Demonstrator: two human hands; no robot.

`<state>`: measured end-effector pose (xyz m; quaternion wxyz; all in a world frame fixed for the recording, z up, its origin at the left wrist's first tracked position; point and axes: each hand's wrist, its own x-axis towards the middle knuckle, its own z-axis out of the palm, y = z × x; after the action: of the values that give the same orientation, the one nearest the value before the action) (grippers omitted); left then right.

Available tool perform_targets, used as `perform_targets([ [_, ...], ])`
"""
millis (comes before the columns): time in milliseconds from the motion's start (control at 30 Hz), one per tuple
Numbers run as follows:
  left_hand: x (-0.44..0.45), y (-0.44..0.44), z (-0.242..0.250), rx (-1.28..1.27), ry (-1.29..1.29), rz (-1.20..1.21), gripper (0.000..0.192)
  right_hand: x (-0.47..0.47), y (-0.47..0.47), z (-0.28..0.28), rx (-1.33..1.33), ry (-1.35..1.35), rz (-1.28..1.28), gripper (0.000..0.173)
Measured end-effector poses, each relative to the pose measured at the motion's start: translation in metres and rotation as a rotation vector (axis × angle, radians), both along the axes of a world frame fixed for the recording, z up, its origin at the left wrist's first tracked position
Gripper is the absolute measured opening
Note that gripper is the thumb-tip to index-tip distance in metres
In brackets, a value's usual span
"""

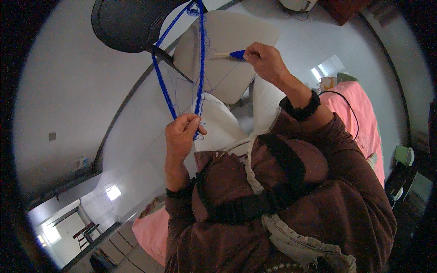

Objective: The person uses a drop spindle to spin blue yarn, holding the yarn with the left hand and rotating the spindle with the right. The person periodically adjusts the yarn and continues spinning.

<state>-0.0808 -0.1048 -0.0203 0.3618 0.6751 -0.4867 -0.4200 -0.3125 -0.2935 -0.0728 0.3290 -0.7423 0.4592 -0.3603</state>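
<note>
My left hand point(182, 134) pinches the lower ends of two blue strands of bundled thread point(201, 58). They rise in a narrow V and meet at a tangled knot point(193, 10) near the top edge. One strand passes by a black padded object point(126, 25), perhaps a chair back. Fine loose threads hang off the bundles. In my right hand point(266, 63) is a pale stick wound with blue thread point(237, 55), its bare tip pointing left. A thin thread point(223, 78) runs slantwise from near it toward the left hand.
A beige padded seat point(225, 41) stands before my white-trousered legs point(218, 119). Pink cloth point(358, 119) with a black cable point(348, 102) lies at my right. A green box point(404, 155) is farther right. Glossy pale floor point(136, 136) extends leftward to a wall.
</note>
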Motion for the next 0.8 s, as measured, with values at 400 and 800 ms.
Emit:
perform_targets([
  [400,-0.007,-0.001,0.012,-0.037,0.346,0.119,0.014,0.010,0.009,-0.002,-0.322,0.123,-0.083,0.013],
  [800,-0.021,-0.002,0.011,0.105,0.213,-0.022,0.013,0.045,0.077,0.034,1.032,-0.330,0.504,0.021],
])
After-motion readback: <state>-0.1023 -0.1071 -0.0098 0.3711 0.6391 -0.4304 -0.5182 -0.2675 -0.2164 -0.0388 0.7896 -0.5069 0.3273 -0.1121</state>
